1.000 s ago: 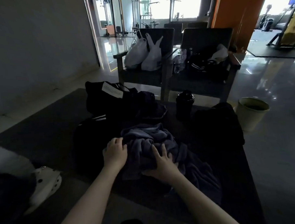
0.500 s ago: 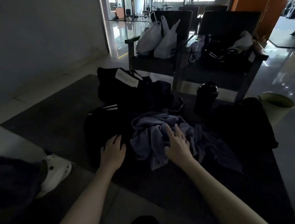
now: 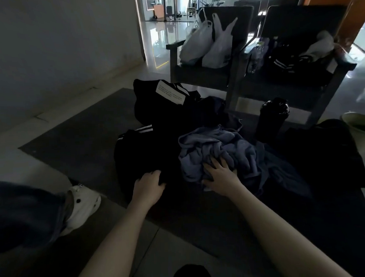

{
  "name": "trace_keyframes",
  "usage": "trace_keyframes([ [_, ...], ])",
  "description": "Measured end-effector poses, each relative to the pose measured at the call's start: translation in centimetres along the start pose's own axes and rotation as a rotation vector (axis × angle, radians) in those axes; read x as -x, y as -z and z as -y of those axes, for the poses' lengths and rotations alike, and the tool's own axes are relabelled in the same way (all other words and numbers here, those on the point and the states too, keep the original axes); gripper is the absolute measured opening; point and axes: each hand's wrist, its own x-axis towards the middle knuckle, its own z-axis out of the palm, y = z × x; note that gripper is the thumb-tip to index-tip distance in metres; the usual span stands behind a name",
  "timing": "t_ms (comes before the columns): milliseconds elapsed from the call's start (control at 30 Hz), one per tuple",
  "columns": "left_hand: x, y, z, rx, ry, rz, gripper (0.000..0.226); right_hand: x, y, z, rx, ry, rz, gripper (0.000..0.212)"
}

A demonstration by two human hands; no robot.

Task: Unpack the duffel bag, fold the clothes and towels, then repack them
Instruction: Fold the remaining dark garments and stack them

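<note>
A crumpled blue-grey towel (image 3: 217,143) lies on the dark mat in front of me. My right hand (image 3: 219,175) rests on its near side with fingers spread and fingertips sunk into the folds. To its left lies a black garment with white stripes (image 3: 140,152). My left hand (image 3: 148,186) grips that garment's near edge with curled fingers. The black duffel bag (image 3: 155,106), with a white label on top, sits behind both. A dark blue cloth (image 3: 283,175) trails right from under the towel.
A black bottle (image 3: 272,117) stands behind the towel. A black garment (image 3: 324,153) lies at the right beside a pale green bucket (image 3: 358,122). Two chairs behind hold white plastic bags (image 3: 206,45) and dark items. My white shoe (image 3: 82,203) is at left.
My left hand left the towel, moved left onto the black striped garment and curled on its edge. My right hand shifted a little on the towel.
</note>
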Motion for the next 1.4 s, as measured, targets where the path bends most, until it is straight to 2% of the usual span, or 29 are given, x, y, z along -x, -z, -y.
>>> trace_keyframes([
  [67,0.5,1.1,-0.4,0.130,0.046,0.000,0.029,0.5,0.0,0.2,0.011,0.000,-0.004,0.066],
  [233,1.2,4.3,-1.9,0.508,0.196,-0.077,0.031,2.6,0.1,1.6,-0.068,0.006,-0.144,0.061],
  [267,1.3,5.0,-2.4,0.559,0.187,-0.086,0.030,3.2,0.4,2.2,-0.132,0.027,-0.192,0.058],
  [333,1.9,6.2,-3.6,0.624,0.153,-0.098,0.023,4.1,1.4,3.5,-0.407,0.076,-0.242,0.055],
  [433,3.1,7.9,-5.9,0.764,0.119,-0.096,0.023,5.7,3.6,5.8,-0.914,0.169,-0.157,0.051],
  [500,4.1,8.9,-7.7,0.880,0.098,-0.057,0.020,7.0,4.8,7.0,-1.143,0.197,-0.099,0.045],
  [633,5.5,10.4,-10.6,1.033,-0.013,0.020,0.013,8.5,6.5,6.9,-1.203,0.198,-0.195,0.039],
  [733,6.0,11.0,-11.8,0.929,-0.084,-0.018,0.029,9.4,7.6,5.6,-1.211,0.175,-0.219,0.043],
  [800,6.2,11.1,-12.5,0.833,-0.121,-0.039,0.041,10.1,8.5,4.7,-1.172,0.155,-0.269,0.034],
  [867,7.0,10.9,-13.4,0.867,-0.196,0.062,0.044,10.7,9.4,3.9,-1.159,0.107,-0.349,0.027],
  [933,8.1,10.5,-14.4,0.873,-0.292,0.220,0.052,11.7,10.3,3.0,-1.267,0.036,-0.371,0.019],
  [1033,9.5,9.0,-15.2,0.743,-0.411,0.323,0.080,13.1,11.0,1.3,-1.364,-0.039,-0.376,0.017],
  [1167,10.7,6.3,-16.2,0.371,-0.461,0.255,0.119,14.7,11.0,-1.0,-1.422,-0.123,-0.416,0.014],
  [1233,11.4,5.1,-17.2,0.300,-0.505,0.148,0.113,15.4,10.7,-1.9,-1.459,-0.160,-0.422,0.013],
  [1333,12.1,4.1,-18.6,0.313,-0.579,-0.025,0.078,16.4,10.6,-3.1,-1.514,-0.230,-0.445,0.015],
  [1400,12.2,4.1,-19.4,0.345,-0.592,-0.057,0.057,17.1,10.6,-4.0,-1.549,-0.263,-0.440,0.016],
])
